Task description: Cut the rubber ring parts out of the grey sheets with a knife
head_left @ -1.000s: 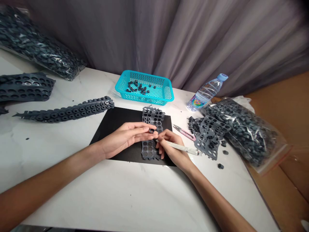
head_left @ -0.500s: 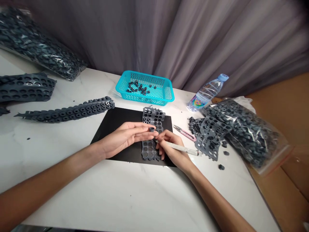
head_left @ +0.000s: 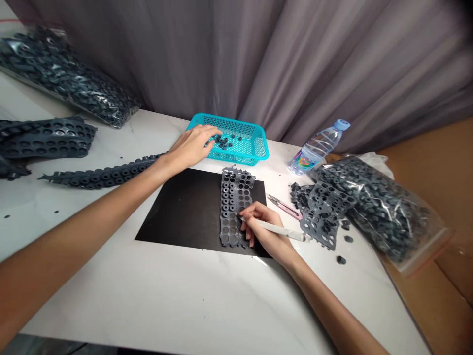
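Observation:
A grey rubber sheet full of round holes and a few rings lies on a black mat. My right hand rests on the sheet's right edge, closed on a thin white craft knife whose tip touches the sheet. My left hand reaches over the near rim of a turquoise basket that holds several small dark rubber rings. Its fingers curl down over the rings. I cannot see anything between them.
Punched-out rubber sheets and a clear bag of rings lie to the right, with pink snips and a water bottle. Long ring strips, more sheets and another bag lie left. A grey curtain hangs behind.
My left hand has left the sheet, where it pinched a ring, and moved up and left to the basket. The right hand with the knife stays put.

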{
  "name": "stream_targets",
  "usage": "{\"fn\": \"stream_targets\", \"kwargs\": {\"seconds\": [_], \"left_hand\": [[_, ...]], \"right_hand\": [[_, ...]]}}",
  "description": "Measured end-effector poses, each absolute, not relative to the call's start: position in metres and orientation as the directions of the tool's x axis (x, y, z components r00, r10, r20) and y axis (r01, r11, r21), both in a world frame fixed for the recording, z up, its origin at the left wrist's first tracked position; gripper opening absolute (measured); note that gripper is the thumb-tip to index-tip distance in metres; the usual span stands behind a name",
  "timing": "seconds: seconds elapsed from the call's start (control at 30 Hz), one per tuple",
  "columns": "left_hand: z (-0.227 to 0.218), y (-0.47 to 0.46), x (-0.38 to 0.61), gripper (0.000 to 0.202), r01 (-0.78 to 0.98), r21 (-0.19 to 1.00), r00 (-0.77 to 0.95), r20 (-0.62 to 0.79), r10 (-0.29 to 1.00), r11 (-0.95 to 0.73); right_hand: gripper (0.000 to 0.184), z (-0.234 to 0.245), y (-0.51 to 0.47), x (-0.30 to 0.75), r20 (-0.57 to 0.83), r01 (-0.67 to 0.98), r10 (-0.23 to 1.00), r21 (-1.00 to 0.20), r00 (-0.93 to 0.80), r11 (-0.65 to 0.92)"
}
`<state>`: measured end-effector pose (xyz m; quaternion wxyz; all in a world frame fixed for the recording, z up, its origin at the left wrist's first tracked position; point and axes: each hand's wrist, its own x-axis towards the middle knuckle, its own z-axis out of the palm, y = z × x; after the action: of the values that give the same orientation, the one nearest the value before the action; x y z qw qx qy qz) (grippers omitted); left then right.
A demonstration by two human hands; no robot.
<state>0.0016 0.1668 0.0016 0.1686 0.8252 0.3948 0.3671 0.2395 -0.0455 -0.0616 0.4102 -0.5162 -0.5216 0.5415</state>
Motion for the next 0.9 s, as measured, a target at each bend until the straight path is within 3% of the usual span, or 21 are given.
{"fn": "stream_targets", "kwargs": {"seconds": [0.1, 0.23, 0.33, 0.57, 0.9], "left_hand": [[-0.003, 0.12, -0.004, 0.023, 0.524, 0.477, 0.522, 0.475, 0.709, -0.706], [-0.009, 0.051, -0.005, 0.018, 0.397, 0.589, 0.699, 0.303, 0.648, -0.704], [-0.021, 0.024, -0.007, 0.017, 0.356, 0.652, 0.778, 0.189, 0.599, -0.67], [-0.043, 0.022, -0.009, 0.018, 0.32, 0.684, 0.769, 0.217, 0.601, -0.656], [-0.044, 0.021, -0.008, 0.018, 0.37, 0.667, 0.776, 0.161, 0.61, -0.646]], "right_hand": [[0.014, -0.057, -0.048, 0.238, -0.114, 0.142, 0.987, -0.985, -0.11, -0.098], [0.009, -0.049, -0.05, 0.232, -0.04, 0.277, 0.997, -0.961, -0.062, -0.022], [0.01, -0.048, -0.051, 0.226, -0.045, 0.267, 0.995, -0.964, -0.089, -0.02], [0.014, -0.058, -0.048, 0.222, -0.122, 0.136, 0.984, -0.985, -0.128, -0.104], [0.011, -0.058, -0.047, 0.221, -0.125, 0.128, 0.983, -0.986, -0.138, -0.108]]}}
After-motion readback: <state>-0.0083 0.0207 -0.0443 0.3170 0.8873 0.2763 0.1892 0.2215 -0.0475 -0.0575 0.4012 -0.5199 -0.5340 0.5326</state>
